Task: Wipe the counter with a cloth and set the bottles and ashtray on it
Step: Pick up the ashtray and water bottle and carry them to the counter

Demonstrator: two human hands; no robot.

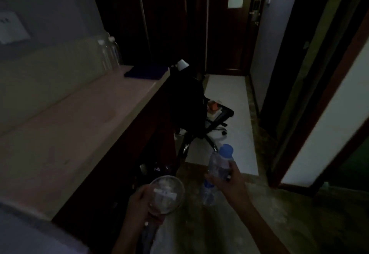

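The room is dim. My left hand (139,203) holds a round clear glass ashtray (166,193) low, just off the counter's front edge. My right hand (225,180) grips a clear water bottle with a blue cap (220,162), held upright above the floor. A second blue-capped bottle (208,192) shows just below that hand; whether it stands on the floor or is held, I cannot tell. The pale counter (69,126) runs along the left wall. At its far end stand two clear bottles with white caps (109,54) and a dark folded cloth (147,72).
A dark office chair (191,110) draped in black stands past the counter's end, with items on its seat. A dark cabinet front (127,164) drops below the counter. Pale floor tiles (229,104) lead to a closed door (229,24). A doorframe (319,104) is on the right.
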